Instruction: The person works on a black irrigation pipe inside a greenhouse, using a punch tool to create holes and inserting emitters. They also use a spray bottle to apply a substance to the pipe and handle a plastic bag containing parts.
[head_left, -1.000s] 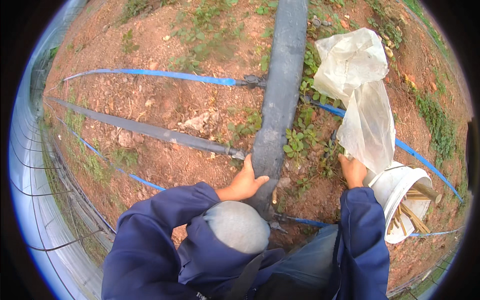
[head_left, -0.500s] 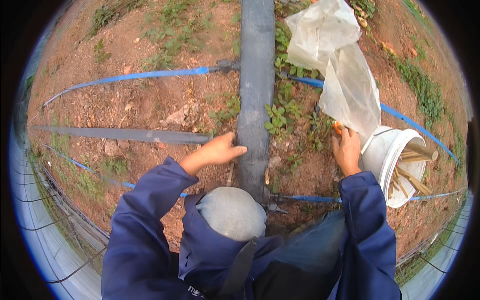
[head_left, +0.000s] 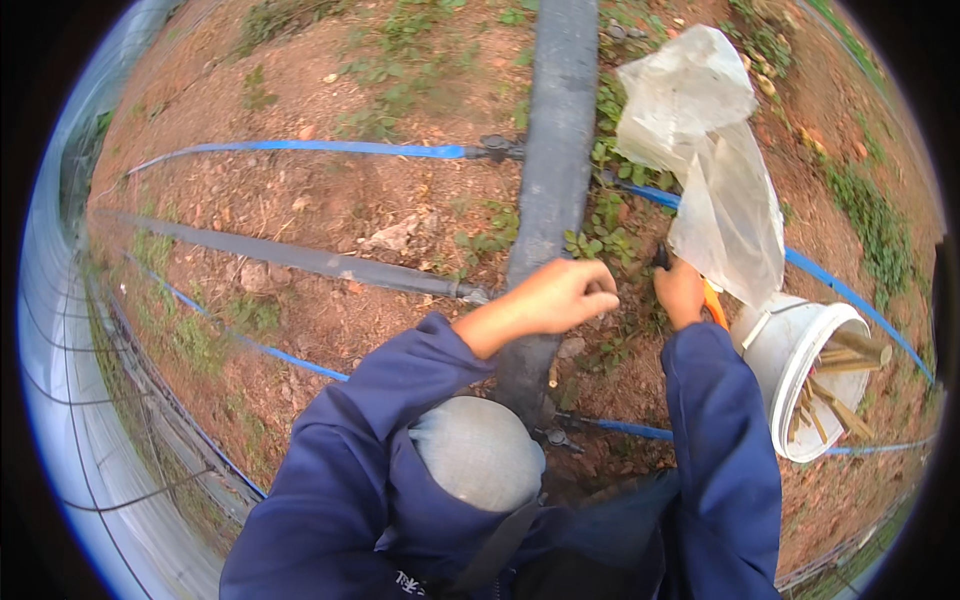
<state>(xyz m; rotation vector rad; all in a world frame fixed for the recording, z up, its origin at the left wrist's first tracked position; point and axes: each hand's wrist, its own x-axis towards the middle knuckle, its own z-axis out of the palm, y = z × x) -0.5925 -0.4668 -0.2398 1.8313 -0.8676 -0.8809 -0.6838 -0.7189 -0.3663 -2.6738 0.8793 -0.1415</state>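
My right hand [head_left: 680, 292] is closed around a tool with an orange handle [head_left: 714, 304] and a black end [head_left: 661, 257]; my fingers hide most of it, so its exact kind does not show. My left hand [head_left: 566, 297] hovers over the wide black flat hose [head_left: 555, 150], its fingers loosely bent, thumb apart, and nothing visible in it. Just beyond my right hand lies a crumpled clear plastic bag [head_left: 730, 185]. Beside my right forearm, a white bucket [head_left: 758, 345] leans over with several wooden sticks [head_left: 835, 385] in it.
Blue flat hoses [head_left: 400, 150] branch off the black hose through black connectors [head_left: 497, 148]. A narrower dark hose [head_left: 330, 262] runs left. Reddish soil [head_left: 290, 310] with weeds [head_left: 490, 235] surrounds them. My grey-blue knee [head_left: 480, 450] is beside the hose.
My left hand has moved right across the black hose, its fingers more bent. The tool in my right hand has turned, showing its black end and more orange handle. The whole view has shifted.
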